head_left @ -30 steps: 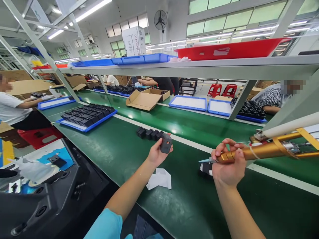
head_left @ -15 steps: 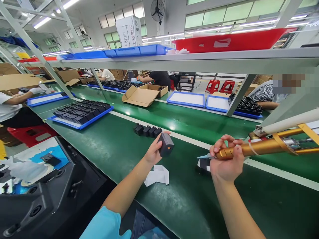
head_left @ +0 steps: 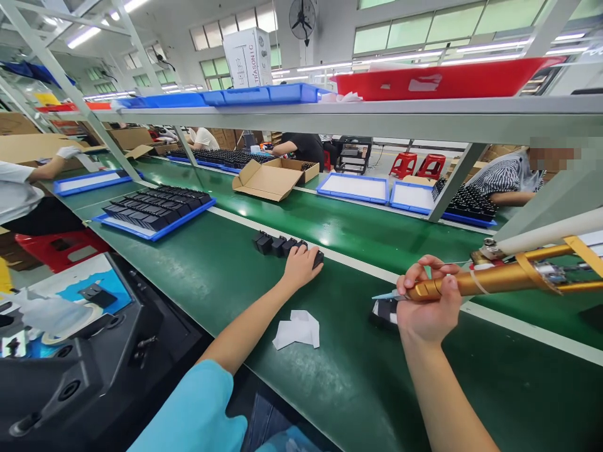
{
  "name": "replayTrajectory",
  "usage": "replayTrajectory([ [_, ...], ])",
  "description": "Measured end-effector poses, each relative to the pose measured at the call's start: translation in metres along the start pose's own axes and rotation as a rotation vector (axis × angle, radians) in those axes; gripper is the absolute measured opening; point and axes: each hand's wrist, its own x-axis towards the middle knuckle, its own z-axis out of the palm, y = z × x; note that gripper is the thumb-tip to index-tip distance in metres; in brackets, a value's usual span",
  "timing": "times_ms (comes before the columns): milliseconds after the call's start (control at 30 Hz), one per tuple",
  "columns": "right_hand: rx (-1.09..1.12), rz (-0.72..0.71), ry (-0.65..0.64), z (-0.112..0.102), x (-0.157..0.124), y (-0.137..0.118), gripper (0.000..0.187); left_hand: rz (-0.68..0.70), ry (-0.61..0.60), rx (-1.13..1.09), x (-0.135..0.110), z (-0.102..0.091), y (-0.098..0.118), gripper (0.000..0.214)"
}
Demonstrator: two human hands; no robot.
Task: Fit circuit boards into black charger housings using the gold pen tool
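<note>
1. green belt: everything listed sits on or over it.
2. gold tool: right hand fingers wrapped tight round its nose, just above a black part.
3. left hand: fingers curled over the black charger, which is down on the belt at the right end of the charger row.

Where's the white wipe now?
Head view, left of centre: the white wipe lies on the green belt, just nearer than the left hand gripping a black charger, left of the right hand holding the gold tool.
</note>
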Motion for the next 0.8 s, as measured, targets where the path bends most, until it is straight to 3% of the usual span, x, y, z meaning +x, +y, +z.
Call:
replayTrajectory([
  [167, -0.01, -0.007, -0.012, -0.001, 0.001, 0.0, 0.022, 0.01, 0.023, 0.239, 0.018, 0.008, -0.031, 0.029],
  [300, -0.027, -0.011, 0.005, -0.001, 0.001, 0.0, 0.022, -0.005, 0.064, 0.366, 0.017, 0.01, -0.04, 0.042],
  [467, -0.045, -0.01, 0.042, 0.001, 0.002, 0.0, 0.023, 0.047, 0.099, 0.678, 0.017, 0.01, -0.048, 0.05],
  [600, -0.048, -0.005, 0.052, 0.002, 0.003, 0.0, 0.024, 0.003, 0.155, 0.713, 0.02, 0.002, -0.053, 0.049],
  [700, -0.059, -0.006, 0.052, 0.002, 0.003, -0.001, 0.025, -0.108, 0.348, 0.597, 0.024, -0.015, -0.061, 0.056],
  [800, -0.062, -0.006, 0.05, 0.002, 0.002, 0.0, 0.025, -0.42, 0.67, 0.354, 0.03, -0.036, -0.077, 0.057],
])
